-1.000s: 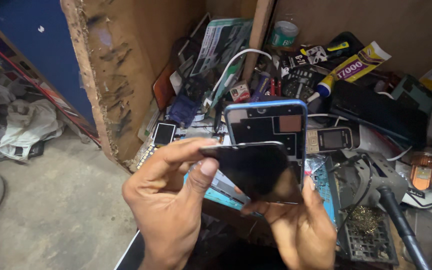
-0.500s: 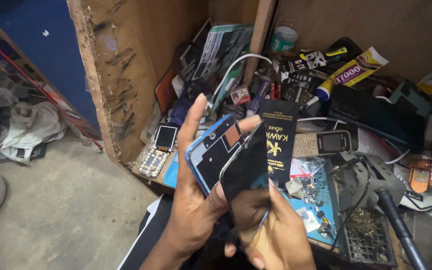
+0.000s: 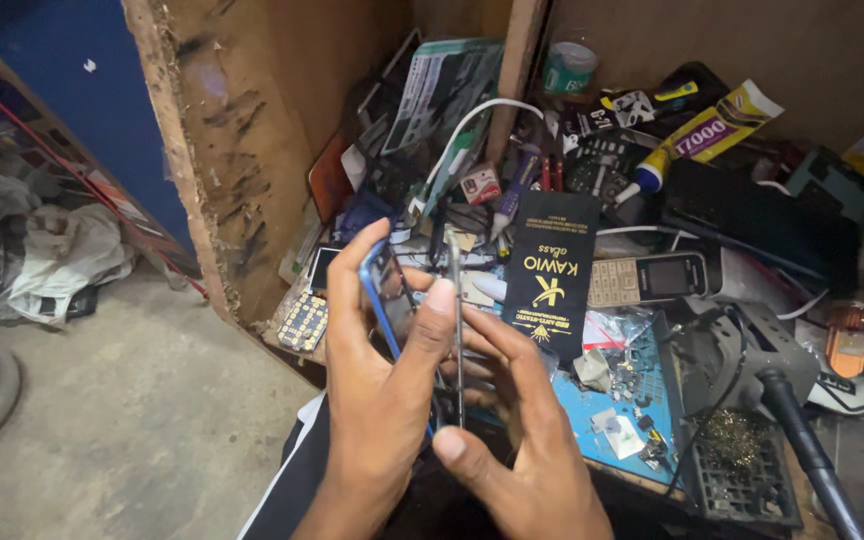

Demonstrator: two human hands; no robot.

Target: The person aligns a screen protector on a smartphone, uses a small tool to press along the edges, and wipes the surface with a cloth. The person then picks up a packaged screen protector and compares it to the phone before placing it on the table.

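A: What do the hands have, biggest piece first?

B: Beyond the fingertips lies the cluttered workbench (image 3: 752, 210). Just past the right fingers stands a black flat packet (image 3: 552, 270) with gold print, and beyond it a grey keypad phone (image 3: 652, 278). Between the hands are two thin parts seen edge-on: a blue-rimmed phone frame (image 3: 377, 300) against the left fingers, and a dark glass panel (image 3: 455, 330) beside it, upright.

A: And the grip?

B: The left hand (image 3: 382, 400) wraps the blue frame, index finger curled over its top corner, thumb pressed flat on the edge of the panel. The right hand (image 3: 522, 440) has its fingers laid together along the panel's far face, thumb pinching near the bottom edge.

A: How is this handled well, would you say?

B: My judgement: hold the panel by its edges only, keep the two pieces parallel, and spread the pressure along the rim rather than at one corner, since thin glass cracks under a twist.

A: Anything unclear?

B: Plenty. Edge-on, neither face shows, so I cannot tell whether the two parts touch or stand slightly apart. The lower ends hide behind the palms, and the small bits on the blue mat (image 3: 642, 400) beyond the right knuckles are too tiny to name.
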